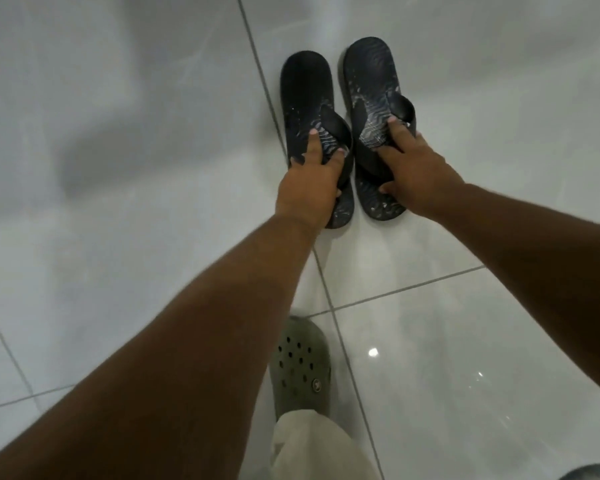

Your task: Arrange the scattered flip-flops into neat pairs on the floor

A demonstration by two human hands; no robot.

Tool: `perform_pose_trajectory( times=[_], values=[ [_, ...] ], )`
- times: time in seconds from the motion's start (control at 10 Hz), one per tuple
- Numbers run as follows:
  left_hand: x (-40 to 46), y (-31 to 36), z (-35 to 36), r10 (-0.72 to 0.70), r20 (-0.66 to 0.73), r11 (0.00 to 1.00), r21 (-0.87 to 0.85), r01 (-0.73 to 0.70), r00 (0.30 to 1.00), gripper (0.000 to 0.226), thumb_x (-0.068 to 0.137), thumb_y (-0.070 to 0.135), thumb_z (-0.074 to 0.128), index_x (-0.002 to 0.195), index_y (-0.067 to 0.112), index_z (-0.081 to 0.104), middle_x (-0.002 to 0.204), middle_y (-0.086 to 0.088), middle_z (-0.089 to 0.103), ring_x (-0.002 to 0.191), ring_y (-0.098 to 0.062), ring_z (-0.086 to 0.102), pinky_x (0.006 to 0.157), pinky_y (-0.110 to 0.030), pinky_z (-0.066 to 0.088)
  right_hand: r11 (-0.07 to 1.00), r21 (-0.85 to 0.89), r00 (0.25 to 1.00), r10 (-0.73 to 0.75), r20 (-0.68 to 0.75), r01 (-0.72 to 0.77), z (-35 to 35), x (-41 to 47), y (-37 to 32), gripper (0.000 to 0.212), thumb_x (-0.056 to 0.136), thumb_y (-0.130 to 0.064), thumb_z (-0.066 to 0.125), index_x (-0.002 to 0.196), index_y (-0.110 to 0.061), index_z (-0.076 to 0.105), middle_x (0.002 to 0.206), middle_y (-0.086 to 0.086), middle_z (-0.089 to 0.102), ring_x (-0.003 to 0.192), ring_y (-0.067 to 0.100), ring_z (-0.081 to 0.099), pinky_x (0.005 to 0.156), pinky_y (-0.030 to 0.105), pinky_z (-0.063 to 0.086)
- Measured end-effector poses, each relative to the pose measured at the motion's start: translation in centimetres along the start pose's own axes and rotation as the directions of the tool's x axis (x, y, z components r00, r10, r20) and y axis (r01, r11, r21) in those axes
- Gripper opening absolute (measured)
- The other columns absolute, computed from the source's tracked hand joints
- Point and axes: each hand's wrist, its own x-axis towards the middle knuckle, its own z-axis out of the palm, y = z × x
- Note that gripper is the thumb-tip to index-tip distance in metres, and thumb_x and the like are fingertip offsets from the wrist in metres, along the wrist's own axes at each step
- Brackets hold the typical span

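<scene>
Two black flip-flops with a wavy pale pattern on the footbed lie side by side on the white tiled floor, heels pointing away from me. My left hand [309, 181] grips the left flip-flop [305, 91] at its strap and toe end. My right hand [416, 168] grips the right flip-flop [369, 67] the same way, fingers over the strap and thumb at the sole's edge. The two soles are nearly parallel, a narrow gap between them, the right one slightly farther away.
A grey-green clog [302, 365] on my foot stands on the floor below the hands, with a beige trouser leg [312, 445] above it. Glossy white tiles [465, 341] with dark grout lines stretch all around. A dark object shows at the bottom right corner [593, 472].
</scene>
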Motion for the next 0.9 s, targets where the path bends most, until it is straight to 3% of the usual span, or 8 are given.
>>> perform_pose_trajectory(
  times=[0.2,0.4,0.7,0.9],
  values=[
    [3.3,5.9,0.6,-0.005,0.019,0.999,0.044,0.004,1.000,0.065,0.097,0.028,0.049,0.154,0.027,0.017,0.164,-0.018,-0.003,0.132,-0.052,0.039,0.106,-0.054,0.043,0.998,0.050,0.999,0.047,-0.004,-0.046,-1.7,-0.4,5.5,0.068,0.082,-0.018,0.073,0.141,-0.013,0.039,0.163,0.011,0.002,0.143,0.044,0.021,0.107,0.058,0.036],
    [4.0,6.4,1.1,-0.003,0.052,0.998,0.066,0.000,0.999,0.066,0.098,0.033,0.047,0.155,0.028,0.013,0.164,-0.016,-0.003,0.133,-0.052,0.037,0.107,-0.056,0.041,0.996,0.092,1.000,0.017,0.005,-0.017,-1.6,-0.5,6.8,0.070,0.084,-0.023,0.072,0.144,-0.014,0.037,0.163,0.010,0.001,0.144,0.040,0.021,0.109,0.055,0.035],
    [3.2,5.8,1.8,0.008,0.023,0.998,0.070,-0.010,1.000,0.069,0.098,0.037,0.046,0.155,0.026,0.010,0.164,-0.017,0.001,0.121,-0.043,0.052,0.100,-0.050,0.046,0.999,0.020,0.997,0.040,0.071,-0.042,-2.3,0.3,6.8,0.080,0.079,-0.019,0.076,0.147,-0.018,0.033,0.164,0.004,0.002,0.144,0.039,0.022,0.111,0.052,0.032],
    [3.2,5.4,0.3,0.035,0.045,0.996,0.075,-0.038,0.998,0.073,0.096,0.039,0.050,0.155,0.025,0.011,0.164,-0.016,0.001,0.127,-0.043,0.050,0.102,-0.049,0.044,0.994,-0.053,0.990,0.098,0.106,-0.093,-3.0,0.0,4.6,0.088,0.083,-0.033,0.072,0.151,-0.026,0.017,0.164,-0.004,-0.008,0.143,0.052,0.005,0.111,0.062,0.026]
  ],
)
